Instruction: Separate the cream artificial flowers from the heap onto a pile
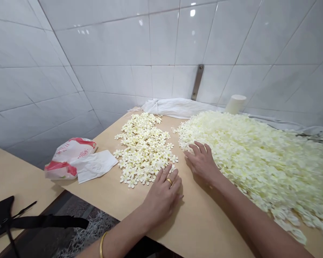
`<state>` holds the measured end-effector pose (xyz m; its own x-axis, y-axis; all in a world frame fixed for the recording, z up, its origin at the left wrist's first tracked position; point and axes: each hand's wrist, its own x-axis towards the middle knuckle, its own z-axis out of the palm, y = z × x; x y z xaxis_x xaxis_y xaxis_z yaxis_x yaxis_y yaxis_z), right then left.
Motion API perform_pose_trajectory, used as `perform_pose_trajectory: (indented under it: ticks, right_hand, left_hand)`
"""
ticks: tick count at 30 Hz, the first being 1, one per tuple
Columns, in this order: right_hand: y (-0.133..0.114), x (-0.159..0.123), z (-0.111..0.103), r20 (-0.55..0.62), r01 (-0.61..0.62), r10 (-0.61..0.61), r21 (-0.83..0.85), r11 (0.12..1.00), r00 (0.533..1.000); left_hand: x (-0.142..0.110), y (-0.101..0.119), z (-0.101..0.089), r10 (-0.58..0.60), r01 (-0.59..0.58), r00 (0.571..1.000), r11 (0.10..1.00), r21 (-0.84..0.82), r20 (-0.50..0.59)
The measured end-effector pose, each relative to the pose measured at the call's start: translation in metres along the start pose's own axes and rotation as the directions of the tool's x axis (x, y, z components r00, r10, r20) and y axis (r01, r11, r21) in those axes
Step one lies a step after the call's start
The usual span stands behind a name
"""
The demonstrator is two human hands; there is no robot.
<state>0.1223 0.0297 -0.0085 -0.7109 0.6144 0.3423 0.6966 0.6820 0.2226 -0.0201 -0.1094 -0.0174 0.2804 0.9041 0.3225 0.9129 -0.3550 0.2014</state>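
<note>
My left hand (164, 191), with a ring and a bangle, rests palm down at the lower right edge of a small pile of artificial flower heads (144, 147). Its fingers are stretched out over the nearest white blossoms, and I see nothing held in them. My right hand (202, 162) is just left of a much larger heap of pale yellow-white flower heads (261, 154). The fingers there are apart and reach to the heap's left edge; what lies under the palm is hidden. Both piles lie on a tan tabletop (188, 218).
A pink-and-white tissue pack (70, 157) and a loose white tissue (97, 166) lie left of the small pile. White cloth (174, 107) and a white cylinder (235, 104) stand along the tiled wall. A black strap (48, 221) lies at lower left, across a gap between tables.
</note>
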Motion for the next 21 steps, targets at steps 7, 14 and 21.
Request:
perform_pose_trajectory:
  ticks: [7,14,21]
  right_hand:
    - [-0.029,0.003,0.013,-0.133,0.066,-0.049,0.124,0.990,0.990]
    - [-0.035,0.006,0.020,-0.172,0.062,-0.026,0.208,0.976,0.985]
    - [-0.047,0.002,0.003,0.003,0.038,-0.039,0.201,0.979,0.999]
  left_hand:
    - [-0.052,-0.029,0.000,-0.295,0.341,0.909,0.933,0.117,-0.295]
    - [-0.066,-0.045,0.012,-0.322,0.402,0.869,0.903,0.154,-0.377]
    - [-0.041,-0.015,0.008,-0.239,0.269,0.947,0.956,0.120,-0.217]
